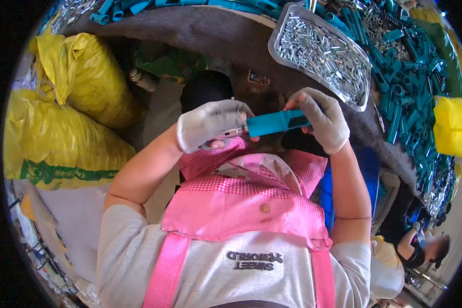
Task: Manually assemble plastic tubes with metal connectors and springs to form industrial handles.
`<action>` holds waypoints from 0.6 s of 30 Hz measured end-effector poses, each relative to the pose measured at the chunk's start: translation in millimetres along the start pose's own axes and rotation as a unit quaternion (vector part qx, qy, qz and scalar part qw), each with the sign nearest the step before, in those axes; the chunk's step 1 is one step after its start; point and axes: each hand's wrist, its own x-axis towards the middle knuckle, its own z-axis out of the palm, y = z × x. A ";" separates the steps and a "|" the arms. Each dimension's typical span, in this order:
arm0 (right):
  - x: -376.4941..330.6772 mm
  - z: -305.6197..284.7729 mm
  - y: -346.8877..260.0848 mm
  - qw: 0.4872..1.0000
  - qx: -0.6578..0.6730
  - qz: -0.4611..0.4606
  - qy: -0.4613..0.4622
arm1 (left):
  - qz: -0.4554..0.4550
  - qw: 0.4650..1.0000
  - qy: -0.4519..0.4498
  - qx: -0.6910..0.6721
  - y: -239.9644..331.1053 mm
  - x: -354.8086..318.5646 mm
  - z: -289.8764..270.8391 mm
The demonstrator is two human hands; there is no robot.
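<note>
A teal plastic tubular housing (268,124) with an oblong opening lies nearly level in front of my chest. At its left end sits a silver metal cylinder (234,133). My left hand (203,127), in a whitish glove with bare fingertips, is closed around this metal end. My right hand (324,122), gloved the same way, grips the housing's right end beside the opening, thumb on top. Some fingers of both hands are hidden behind the part.
Ahead, a clear plastic tray (274,43) of small metal pins stands on the dark-covered bench (205,31). Teal housings (403,102) pile up at right near a yellow jug (453,127). Full yellow sacks (61,136) stand at left. Another person (421,246) is at far right.
</note>
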 end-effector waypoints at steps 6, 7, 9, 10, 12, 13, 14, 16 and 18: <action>-9.9 -2.0 8.8 0.999 -0.034 -0.003 0.035 | -0.071 0.996 0.021 0.046 -0.6 19.5 13.1; -16.2 0.1 11.9 0.993 -0.047 -0.088 0.059 | -0.104 0.992 0.031 0.057 0.9 23.1 14.7; -18.9 -4.3 9.6 0.998 -0.010 -0.025 0.059 | -0.116 0.992 0.007 0.042 3.0 27.2 15.9; -20.8 -5.3 8.8 0.997 0.028 0.035 0.059 | -0.122 0.992 0.025 0.032 5.3 27.8 20.1; -23.0 -9.4 13.3 0.990 0.093 0.098 0.048 | -0.131 0.990 0.041 0.023 4.6 29.6 22.9; -25.3 -9.2 15.6 0.994 0.071 0.061 0.053 | -0.134 0.990 0.029 0.024 2.8 31.8 21.3; -28.2 -8.3 18.6 0.997 0.049 0.025 0.058 | -0.136 0.990 0.018 0.025 0.6 34.0 19.5; -33.0 -6.5 24.2 0.994 0.009 -0.078 0.076 | -0.165 0.986 0.003 0.014 -4.5 39.8 15.4; -31.4 -8.6 22.6 0.997 0.030 0.043 0.062 | -0.179 0.984 0.008 0.025 -8.6 43.2 17.6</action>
